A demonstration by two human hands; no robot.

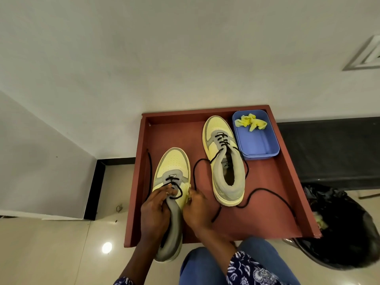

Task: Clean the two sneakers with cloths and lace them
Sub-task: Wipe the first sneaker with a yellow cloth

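A pale yellow and grey sneaker lies at the left of the red-brown tray, its heel hanging over the front edge. My left hand grips its tongue and pinches the black lace by the lower eyelets. My right hand holds the shoe's right side at the eyelets. The second sneaker stands to the right, partly laced, with its loose black lace trailing across the tray.
A blue plastic box with a crumpled yellow cloth sits at the tray's back right corner. A bin lined with a black bag stands right of the tray. White wall behind, tiled floor to the left, my blue-jeaned knees below.
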